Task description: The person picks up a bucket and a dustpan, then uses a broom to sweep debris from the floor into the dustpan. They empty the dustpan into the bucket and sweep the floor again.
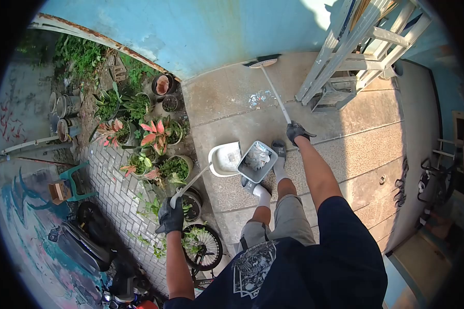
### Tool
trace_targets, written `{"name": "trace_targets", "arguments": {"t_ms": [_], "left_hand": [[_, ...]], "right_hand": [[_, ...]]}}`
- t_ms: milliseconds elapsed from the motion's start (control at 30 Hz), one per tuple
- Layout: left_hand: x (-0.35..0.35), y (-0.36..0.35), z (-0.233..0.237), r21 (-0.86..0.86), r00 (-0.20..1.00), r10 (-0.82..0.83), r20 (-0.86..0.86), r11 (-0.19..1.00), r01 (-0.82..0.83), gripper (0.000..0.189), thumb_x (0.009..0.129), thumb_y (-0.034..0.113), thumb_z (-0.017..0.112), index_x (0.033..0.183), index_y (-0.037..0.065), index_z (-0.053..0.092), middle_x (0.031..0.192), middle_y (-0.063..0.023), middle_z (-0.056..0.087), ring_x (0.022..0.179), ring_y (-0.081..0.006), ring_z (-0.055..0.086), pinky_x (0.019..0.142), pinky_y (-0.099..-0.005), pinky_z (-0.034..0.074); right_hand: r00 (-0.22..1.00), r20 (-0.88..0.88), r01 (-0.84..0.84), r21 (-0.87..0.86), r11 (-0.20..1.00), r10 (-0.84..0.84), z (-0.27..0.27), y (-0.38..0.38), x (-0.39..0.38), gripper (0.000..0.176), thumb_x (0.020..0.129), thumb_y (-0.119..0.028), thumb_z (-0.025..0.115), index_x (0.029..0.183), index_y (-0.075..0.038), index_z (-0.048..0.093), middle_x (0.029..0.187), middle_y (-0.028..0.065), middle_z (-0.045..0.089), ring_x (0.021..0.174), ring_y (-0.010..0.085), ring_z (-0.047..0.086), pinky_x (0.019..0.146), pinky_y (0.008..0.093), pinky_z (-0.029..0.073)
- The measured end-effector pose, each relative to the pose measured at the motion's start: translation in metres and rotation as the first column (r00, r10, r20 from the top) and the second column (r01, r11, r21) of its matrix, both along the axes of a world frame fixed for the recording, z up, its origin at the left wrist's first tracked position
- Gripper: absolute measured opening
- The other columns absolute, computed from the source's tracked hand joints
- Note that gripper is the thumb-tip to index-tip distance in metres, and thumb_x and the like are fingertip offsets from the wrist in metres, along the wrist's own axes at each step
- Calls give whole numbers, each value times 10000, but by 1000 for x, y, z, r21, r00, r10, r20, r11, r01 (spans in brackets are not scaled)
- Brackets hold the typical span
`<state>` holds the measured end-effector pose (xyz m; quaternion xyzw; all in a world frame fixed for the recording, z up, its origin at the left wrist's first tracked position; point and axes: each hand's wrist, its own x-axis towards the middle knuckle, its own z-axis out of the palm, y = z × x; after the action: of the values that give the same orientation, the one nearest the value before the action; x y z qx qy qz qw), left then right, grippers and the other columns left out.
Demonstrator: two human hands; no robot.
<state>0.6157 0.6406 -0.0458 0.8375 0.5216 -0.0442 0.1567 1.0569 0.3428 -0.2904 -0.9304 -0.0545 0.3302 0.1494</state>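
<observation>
In a dark glove, my left hand [170, 215] is closed round the handle of a white dustpan [225, 159], whose pan lies on the concrete floor. My right hand [298, 133], gloved too, grips the pale stick of a broom [275, 88]. The broom's dark bristles rest on the floor close to the blue wall. Small white and bluish scraps [260, 98] lie on the floor between the broom head and me. A grey bin [249, 171] with crumpled paper and plastic in it stands at my feet, touching or nearly touching the dustpan.
Potted plants [157, 135] line the left side of the floor beside grey paving. A bicycle wheel [203, 248] is close to my left arm. White ladders [331, 62] lean at the upper right near the blue wall [191, 36]. A parked motorcycle [80, 244] is at lower left.
</observation>
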Motion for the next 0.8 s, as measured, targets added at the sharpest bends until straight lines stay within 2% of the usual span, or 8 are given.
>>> {"name": "trace_targets", "arguments": {"t_ms": [67,167,367,533,600,633,667,800], "left_hand": [[8,6,10,53,999,16,-49,999,-13,313,864,387,638,941,84,664,874,-188,673,836,-396,641,744,-491,484],[6,11,43,117,994,80,-73,991,-71,356,868,399,627,969,60,668,888,-199,679,857,-399,643,765,-492,484],[20,21,97,165,976,198,-90,969,-181,353,871,388,629,966,52,677,916,-200,683,867,-398,644,777,-472,495],[42,38,106,263,970,241,-35,938,-224,410,877,401,616,1008,17,674,931,-203,687,877,-396,647,793,-467,494],[58,44,106,344,971,239,-16,913,-219,424,881,413,601,1013,16,674,941,-212,684,891,-405,643,801,-468,494],[63,53,101,285,962,270,-30,925,-251,410,882,407,599,991,20,675,932,-208,685,888,-399,645,802,-470,491],[71,58,98,297,966,255,-28,925,-236,392,882,397,602,975,24,676,914,-205,685,872,-394,648,789,-469,493],[100,77,86,314,975,214,51,924,-219,340,881,364,608,930,34,676,846,-191,680,809,-383,657,731,-453,499]], "right_hand": [[988,-156,-50,-160,986,25,-3,16,1,423,972,-327,399,1322,-133,537,1148,197,649,1011,359,654,843,473,528],[950,-292,111,-22,994,-113,6,-17,-47,439,957,-343,425,1327,-126,523,1283,202,584,1190,407,547,998,452,459],[946,-323,5,-26,1000,-14,127,-125,-115,434,967,-358,392,1280,-94,538,1201,218,605,1079,419,595,940,507,463],[994,-92,-82,-174,981,66,190,-147,-61,447,956,-395,445,1245,-69,548,1214,207,592,1201,384,512,1033,474,389],[969,-241,-90,-180,979,45,210,-130,-3,547,963,-374,438,1378,-17,435,1380,202,496,1280,346,474,1104,442,339],[977,-81,-212,-231,950,199,154,-152,8,628,963,-369,425,1454,13,338,1471,216,409,1356,341,404,1152,416,278],[962,-220,-212,-233,949,161,157,-141,35,658,967,-363,407,1477,36,287,1522,227,329,1405,341,338,1176,408,232],[982,-155,-143,-259,955,105,179,-102,59,623,979,-360,389,1466,22,316,1484,236,384,1367,371,387,1144,431,292]]}}
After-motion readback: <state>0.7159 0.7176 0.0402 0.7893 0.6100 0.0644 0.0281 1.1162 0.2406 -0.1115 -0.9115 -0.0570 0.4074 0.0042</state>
